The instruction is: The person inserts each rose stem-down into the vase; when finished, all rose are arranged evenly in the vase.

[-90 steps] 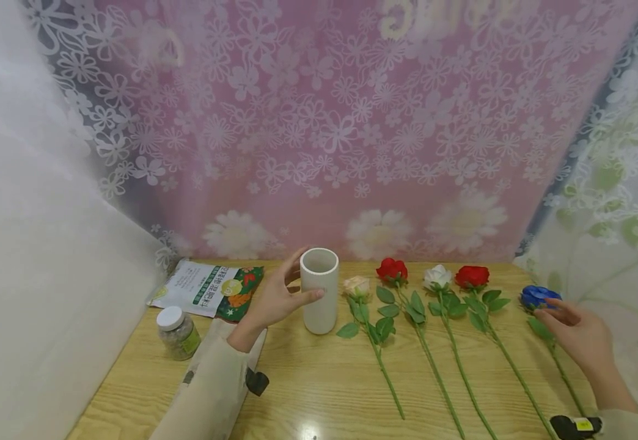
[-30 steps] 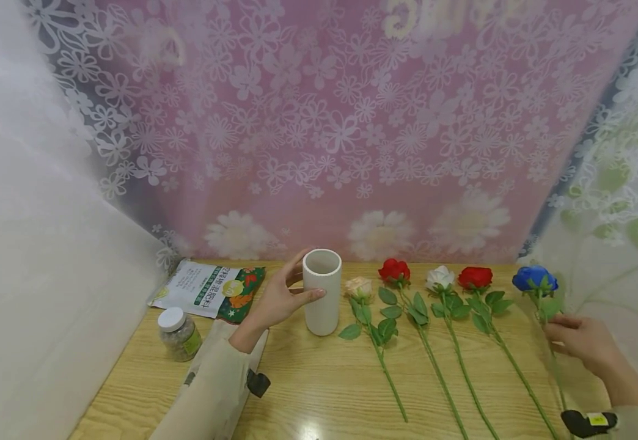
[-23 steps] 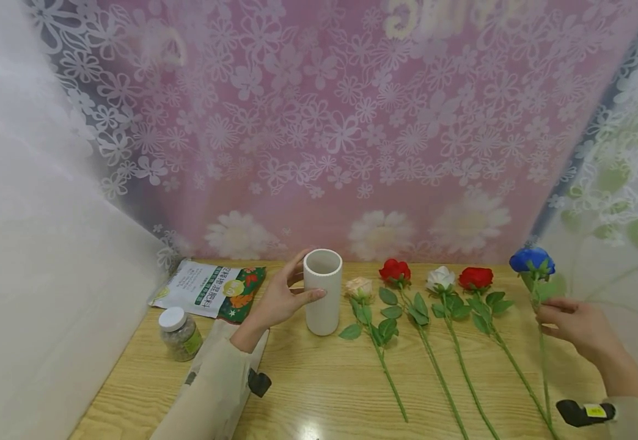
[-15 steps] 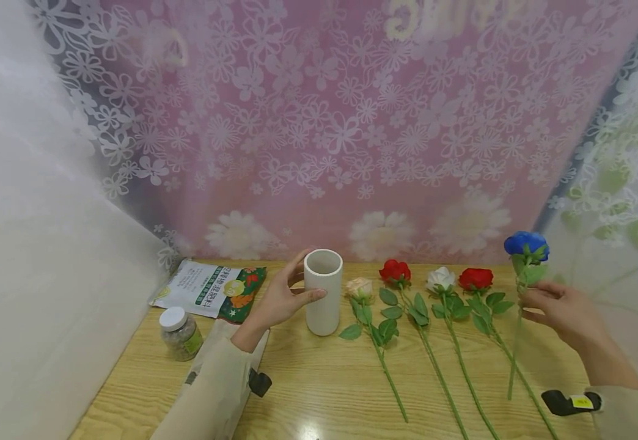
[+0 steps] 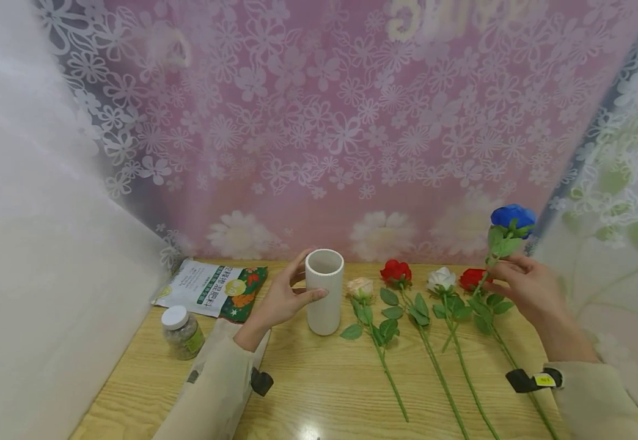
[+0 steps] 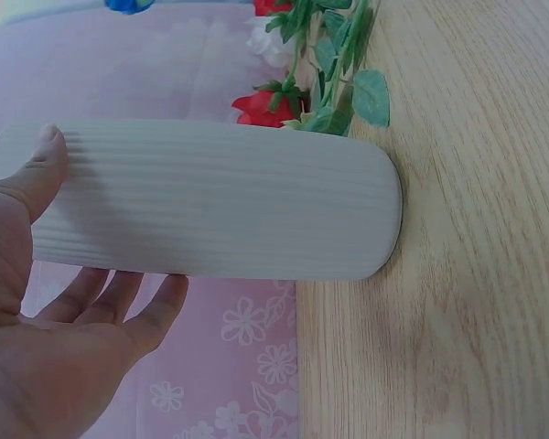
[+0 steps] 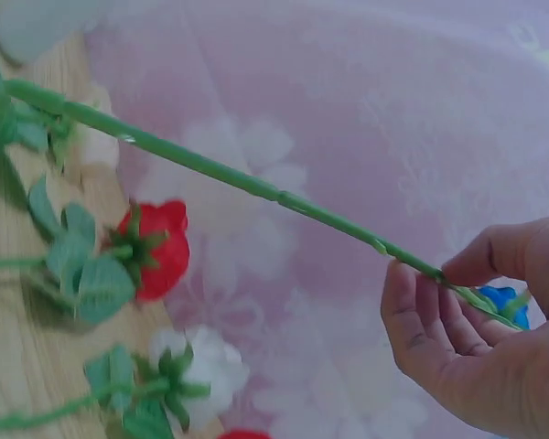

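My left hand grips a tall white vase, which stands upright on the table with its mouth up. In the left wrist view the thumb lies along one side of the ribbed vase and the fingers along the other. My right hand pinches a blue rose by the stem just below its leaves. The bloom points up and the stem slants down to the left, over the right-hand red rose. In the right wrist view the bare green stem stretches away from the fingertips.
Right of the vase lie a cream rose, another red rose and a white rose, stems toward me. A printed bag and a white-lidded jar sit at the left. A pink floral curtain hangs behind.
My right hand has taken the blue rose by its stem, lifted it off the table at the far right and carried it up and left. The left hand stays on the vase.
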### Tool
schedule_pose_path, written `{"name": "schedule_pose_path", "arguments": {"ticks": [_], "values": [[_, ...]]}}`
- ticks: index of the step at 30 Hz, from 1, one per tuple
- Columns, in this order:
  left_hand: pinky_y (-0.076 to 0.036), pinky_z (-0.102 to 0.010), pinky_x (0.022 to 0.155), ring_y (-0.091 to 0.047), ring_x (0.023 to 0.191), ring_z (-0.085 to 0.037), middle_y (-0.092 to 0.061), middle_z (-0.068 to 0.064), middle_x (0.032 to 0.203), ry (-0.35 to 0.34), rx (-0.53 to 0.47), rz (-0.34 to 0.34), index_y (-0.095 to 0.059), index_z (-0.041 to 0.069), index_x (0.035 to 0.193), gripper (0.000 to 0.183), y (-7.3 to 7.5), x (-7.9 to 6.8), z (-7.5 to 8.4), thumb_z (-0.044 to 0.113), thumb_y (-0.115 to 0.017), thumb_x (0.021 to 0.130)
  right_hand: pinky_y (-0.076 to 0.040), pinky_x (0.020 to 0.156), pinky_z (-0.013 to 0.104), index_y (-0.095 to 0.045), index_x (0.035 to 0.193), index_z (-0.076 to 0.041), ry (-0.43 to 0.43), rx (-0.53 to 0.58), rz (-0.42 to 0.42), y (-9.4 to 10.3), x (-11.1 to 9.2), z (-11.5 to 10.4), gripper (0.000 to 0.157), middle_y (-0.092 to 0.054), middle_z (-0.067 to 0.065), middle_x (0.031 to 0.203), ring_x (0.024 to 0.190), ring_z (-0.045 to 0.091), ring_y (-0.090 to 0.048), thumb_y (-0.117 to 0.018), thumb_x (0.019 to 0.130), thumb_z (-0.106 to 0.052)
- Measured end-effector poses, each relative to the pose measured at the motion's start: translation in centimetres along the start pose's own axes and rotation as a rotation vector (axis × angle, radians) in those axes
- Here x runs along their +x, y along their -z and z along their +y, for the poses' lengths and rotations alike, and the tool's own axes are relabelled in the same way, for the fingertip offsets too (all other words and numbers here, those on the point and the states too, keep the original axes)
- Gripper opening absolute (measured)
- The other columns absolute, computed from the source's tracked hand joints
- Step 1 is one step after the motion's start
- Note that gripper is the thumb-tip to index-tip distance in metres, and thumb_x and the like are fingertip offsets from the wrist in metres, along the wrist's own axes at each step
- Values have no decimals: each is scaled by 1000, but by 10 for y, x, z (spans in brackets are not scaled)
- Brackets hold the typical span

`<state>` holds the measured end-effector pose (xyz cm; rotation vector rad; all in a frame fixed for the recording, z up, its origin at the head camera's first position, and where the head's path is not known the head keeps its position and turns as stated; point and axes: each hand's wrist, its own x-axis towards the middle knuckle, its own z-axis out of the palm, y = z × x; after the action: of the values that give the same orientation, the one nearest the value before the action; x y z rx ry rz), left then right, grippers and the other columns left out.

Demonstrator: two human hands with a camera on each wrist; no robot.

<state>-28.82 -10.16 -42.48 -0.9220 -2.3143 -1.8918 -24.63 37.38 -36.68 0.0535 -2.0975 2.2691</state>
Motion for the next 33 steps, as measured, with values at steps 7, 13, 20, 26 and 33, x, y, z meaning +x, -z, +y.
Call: {"name": "schedule_pose_path", "arguments": {"ticks": [7,13,20,26,33], "values": [[-54,-61,107,-52,145,-38,-53,-13,156,22,15,2,-30,34,166,89,0,0,0,10,-79,96,-63,80,23,-49,130,-4,21,-23,43,-30,8,-10,30,-71,-13,103,95,4,-69,-65,106,-13],[-53,-62,107,-53,145,-38,-53,-13,156,14,18,6,-31,34,166,88,0,1,1,11,-79,96,-64,83,25,-46,133,0,65,68,3,-54,14,-21,35,-63,-3,113,96,9,-72,-64,106,-12],[-54,-60,106,-53,145,-37,-54,-12,155,19,20,10,-32,36,165,88,0,1,1,11,-80,95,-64,82,26,-47,132,-3,108,151,-21,-80,18,-34,31,-62,-1,112,93,11,-74,-63,106,-9],[-55,-59,106,-53,144,-37,-54,-12,155,24,23,10,-31,35,166,89,1,0,2,11,-80,95,-64,85,29,-54,127,-6,121,195,-5,-101,24,-45,27,-59,3,109,96,14,-70,-67,104,-10],[-54,-61,106,-53,144,-39,-53,-14,155,12,6,4,-31,33,166,89,0,0,-1,11,-80,95,-65,84,32,-54,133,-7,143,330,17,-125,28,-57,35,-70,2,99,90,16,-74,-69,101,-5]]}}
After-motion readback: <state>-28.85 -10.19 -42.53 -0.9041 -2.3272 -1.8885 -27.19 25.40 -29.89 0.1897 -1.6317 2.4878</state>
